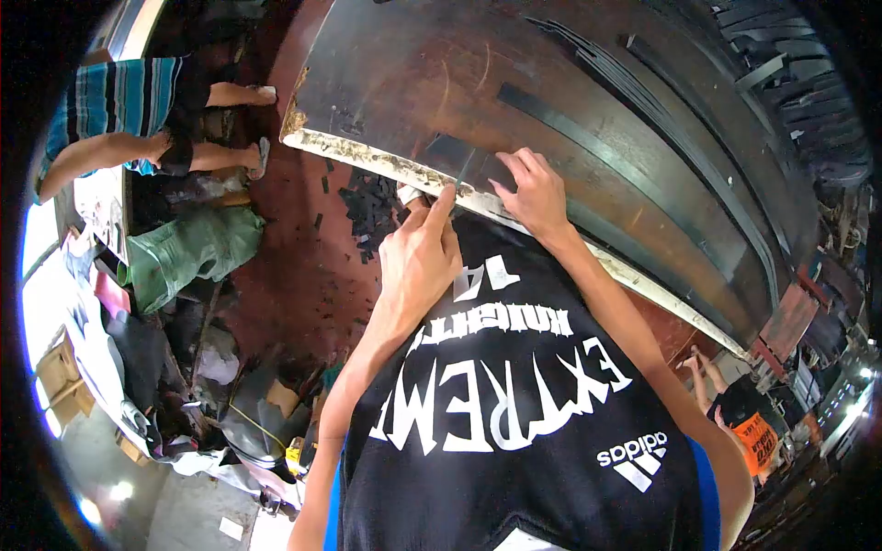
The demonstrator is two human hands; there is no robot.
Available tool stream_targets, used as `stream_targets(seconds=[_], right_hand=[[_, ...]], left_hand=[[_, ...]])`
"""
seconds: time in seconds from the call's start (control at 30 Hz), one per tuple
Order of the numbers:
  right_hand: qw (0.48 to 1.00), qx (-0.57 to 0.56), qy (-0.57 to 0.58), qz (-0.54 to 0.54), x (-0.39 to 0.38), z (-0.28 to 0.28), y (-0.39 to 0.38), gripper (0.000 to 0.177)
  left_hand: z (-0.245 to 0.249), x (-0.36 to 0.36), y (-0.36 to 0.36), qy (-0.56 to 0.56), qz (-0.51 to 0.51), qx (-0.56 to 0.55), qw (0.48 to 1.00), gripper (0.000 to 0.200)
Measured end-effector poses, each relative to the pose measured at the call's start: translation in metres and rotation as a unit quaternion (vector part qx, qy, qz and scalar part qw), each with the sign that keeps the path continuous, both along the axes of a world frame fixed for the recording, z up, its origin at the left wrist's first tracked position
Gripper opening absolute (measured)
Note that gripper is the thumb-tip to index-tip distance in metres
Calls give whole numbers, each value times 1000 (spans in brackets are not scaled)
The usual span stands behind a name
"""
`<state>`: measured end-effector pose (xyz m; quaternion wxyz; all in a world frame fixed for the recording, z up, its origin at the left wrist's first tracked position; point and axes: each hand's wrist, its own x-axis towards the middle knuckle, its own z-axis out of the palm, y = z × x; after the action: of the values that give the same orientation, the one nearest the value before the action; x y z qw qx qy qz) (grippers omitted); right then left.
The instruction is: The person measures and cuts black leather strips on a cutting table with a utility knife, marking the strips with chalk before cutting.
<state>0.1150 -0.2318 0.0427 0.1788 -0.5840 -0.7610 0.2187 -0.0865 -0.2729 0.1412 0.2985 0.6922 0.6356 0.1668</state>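
Observation:
My left hand (418,253) is closed at the table's near edge, its index finger stretched along a thin, grey, blade-like tool (465,167). The tool's narrow end points away from me over a short dark flat piece (447,147). My right hand (536,197) rests just to the right on the tabletop, its thumb and bent fingers apart. Nothing shows between those fingers. Beyond it a long dark strip (588,138) runs along the table to the right. What lies inside my left palm is hidden.
The dark table (395,83) has a worn pale edge (367,158). Long thin strips (634,83) lie farther back. Small dark offcuts (367,216) litter the red floor. A green sack (193,253) and a person in striped shorts (119,101) are left; another person (744,413) is right.

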Motion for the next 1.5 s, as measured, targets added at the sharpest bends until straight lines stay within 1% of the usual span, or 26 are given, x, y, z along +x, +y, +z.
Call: stream_targets(seconds=[0.07,0.13,0.17,0.23,0.33,0.37,0.67,0.97,1.03,1.17,1.27,1.33,1.37,1.43,1.5], right_hand=[[1000,-3,-1,-2,0,3,-1,43],[999,31,31,-12,-2,8,-2,44],[999,29,32,-14,-3,11,-2,44],[996,72,50,0,-4,14,-3,45],[995,84,55,1,-5,12,-2,42],[995,81,56,0,-6,12,-2,42],[995,72,71,-1,-9,5,-2,39],[991,52,125,-4,-10,-3,-5,45],[988,67,138,-2,-8,-2,-5,48],[990,63,128,5,-3,-4,-6,50],[989,52,136,1,-3,-1,-4,48],[983,82,162,10,-4,3,-1,42],[983,80,163,9,-4,1,-2,42],[983,124,133,35,-5,-7,-6,34],[984,115,127,36,-4,-11,-10,31]], left_hand=[[6,6,1,14,-7,-17,1000,49],[12,9,2,45,-22,-38,998,47],[14,12,3,46,-24,-40,998,47],[16,18,3,56,-6,-28,998,44],[20,22,8,84,-17,-43,995,43],[21,22,9,100,-21,-53,993,43],[26,24,13,116,-26,-69,990,46],[30,25,18,135,-43,-110,984,50],[33,28,21,149,-52,-125,980,50],[35,32,27,165,-66,-156,972,51],[37,32,29,159,-66,-163,972,51],[38,32,30,161,-69,-166,971,51],[39,32,31,161,-69,-168,970,51],[40,32,33,160,-66,-178,969,51],[42,33,35,160,-62,-187,967,52]])
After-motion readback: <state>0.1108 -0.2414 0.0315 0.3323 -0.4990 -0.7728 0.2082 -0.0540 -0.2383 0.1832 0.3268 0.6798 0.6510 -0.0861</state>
